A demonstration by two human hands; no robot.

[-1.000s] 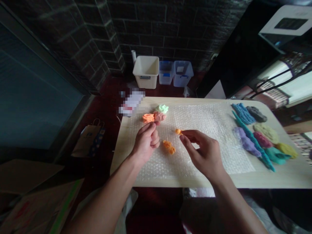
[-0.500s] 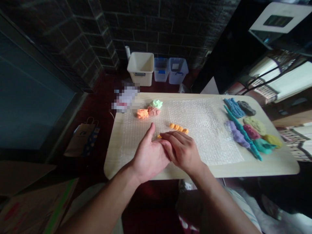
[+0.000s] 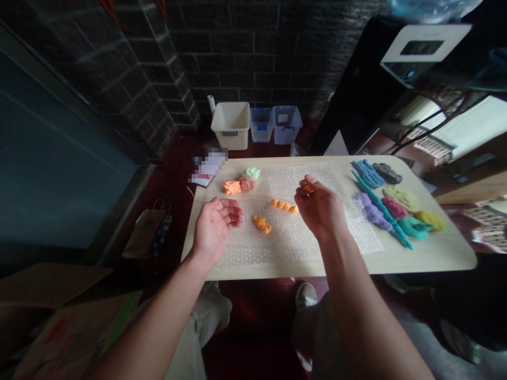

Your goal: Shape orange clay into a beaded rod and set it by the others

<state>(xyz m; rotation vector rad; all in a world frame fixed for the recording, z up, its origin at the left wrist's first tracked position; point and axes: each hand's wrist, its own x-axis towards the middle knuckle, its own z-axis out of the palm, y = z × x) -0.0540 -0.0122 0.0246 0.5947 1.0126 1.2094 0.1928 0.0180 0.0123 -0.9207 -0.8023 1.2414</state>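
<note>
My right hand (image 3: pixel 322 206) is raised over the bubble wrap (image 3: pixel 317 237), its fingers closed on a small piece of orange modelling clay (image 3: pixel 308 189). Only a bit of that piece shows between the fingers. To the left, my left hand (image 3: pixel 214 227) is held palm inward with loosely bent fingers and nothing visible in it. Between the hands lies a bumpy row of orange clay balls (image 3: pixel 284 206). Nearer to me rests a crumpled orange clay lump (image 3: pixel 262 225). Beyond my left hand sit light green clay (image 3: pixel 252 172), bright orange clay (image 3: pixel 232 187) and pinkish-brown clay (image 3: pixel 248 183).
Several coloured clay pieces lie at the table's right, among them a long teal strip (image 3: pixel 382 211), a purple lump (image 3: pixel 372 212) and a blue one (image 3: pixel 369 173). Behind the table (image 3: pixel 439 258) stand a cream bin (image 3: pixel 232 126) and two clear plastic boxes (image 3: pixel 287 125).
My hands came together over the bubble wrap, then parted, the right moving away to the right with orange clay in its fingers. The row of orange balls was laid down on the wrap.
</note>
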